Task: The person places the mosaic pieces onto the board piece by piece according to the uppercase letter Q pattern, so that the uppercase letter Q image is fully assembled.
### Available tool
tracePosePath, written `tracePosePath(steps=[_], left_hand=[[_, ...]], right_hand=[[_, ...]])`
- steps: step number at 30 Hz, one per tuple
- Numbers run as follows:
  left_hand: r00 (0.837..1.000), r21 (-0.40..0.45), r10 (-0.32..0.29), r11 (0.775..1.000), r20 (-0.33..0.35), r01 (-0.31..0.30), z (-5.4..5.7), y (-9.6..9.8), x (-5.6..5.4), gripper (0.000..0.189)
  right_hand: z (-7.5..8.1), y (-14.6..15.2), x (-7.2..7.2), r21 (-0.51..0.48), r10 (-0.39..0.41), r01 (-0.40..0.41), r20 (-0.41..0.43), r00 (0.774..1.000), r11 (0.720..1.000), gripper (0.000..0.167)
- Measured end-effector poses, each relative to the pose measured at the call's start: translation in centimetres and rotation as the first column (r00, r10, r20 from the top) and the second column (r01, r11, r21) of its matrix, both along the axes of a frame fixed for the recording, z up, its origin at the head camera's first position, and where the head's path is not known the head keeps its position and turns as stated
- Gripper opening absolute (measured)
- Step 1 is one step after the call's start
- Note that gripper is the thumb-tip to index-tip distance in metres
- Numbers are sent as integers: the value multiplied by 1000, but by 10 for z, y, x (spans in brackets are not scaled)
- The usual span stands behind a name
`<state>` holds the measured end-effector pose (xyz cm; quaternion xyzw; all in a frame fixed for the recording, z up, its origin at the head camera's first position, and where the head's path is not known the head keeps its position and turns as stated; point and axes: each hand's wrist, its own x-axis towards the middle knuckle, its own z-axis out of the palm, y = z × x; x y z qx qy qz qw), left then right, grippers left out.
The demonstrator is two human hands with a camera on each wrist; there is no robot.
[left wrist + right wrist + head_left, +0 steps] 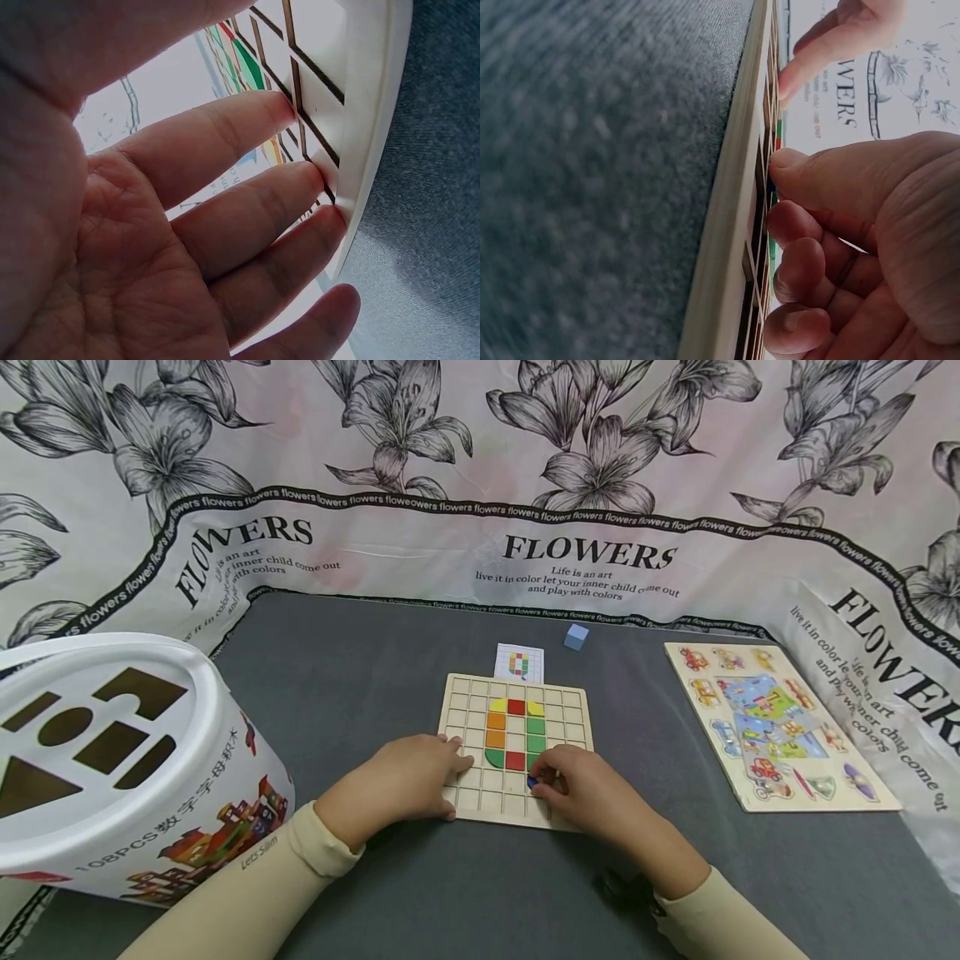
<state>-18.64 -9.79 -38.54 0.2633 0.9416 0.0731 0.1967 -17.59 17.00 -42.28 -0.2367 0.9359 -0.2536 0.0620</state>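
Note:
A pale wooden grid board [491, 802] lies on the dark cloth. On it, red, orange, yellow and green tiles [516, 761] form a ring. My left hand [401, 777] rests on the board's left edge, and the left wrist view shows its fingers extended with fingertips touching the grid [319, 82]. Between thumb and index finger, my right hand [588, 785] pinches a small blue tile [532, 782] low over the board, beside the ring's lower right. The tile's shape is mostly hidden by the fingers; in the right wrist view the thumb [817, 176] covers nearly all of it.
A card [519, 662] with a coloured ring pattern touches the board's far edge. Behind it sits a blue cube [576, 637]. A white bucket [150, 810] with shaped holes in its lid stands at left. At right lies a picture puzzle board [780, 727]. Flower-printed fabric [420, 552] hangs behind.

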Motion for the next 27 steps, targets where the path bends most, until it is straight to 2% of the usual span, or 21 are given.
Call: tracePosePath(steps=[18, 23, 25, 27], left_hand=[[1000, -1, -1, 1000, 0, 1, 0, -1, -1, 69], [1000, -6, -15, 1000, -4, 15, -2, 0, -2, 69], [1000, -1, -22, 1000, -5, 22, -1, -2, -3, 69], [1000, 30, -5, 1000, -22, 6, 5, -5, -5, 65]], right_hand=[[-1, 0, -2, 10, -3, 3, -9, 1000, 1000, 11], [15, 10, -1, -38, -64, 63, -20, 998, 997, 13], [26, 16, -1, -58, -105, 102, -49, 993, 993, 15], [38, 22, -4, -76, -133, 125, -104, 986, 989, 18]])
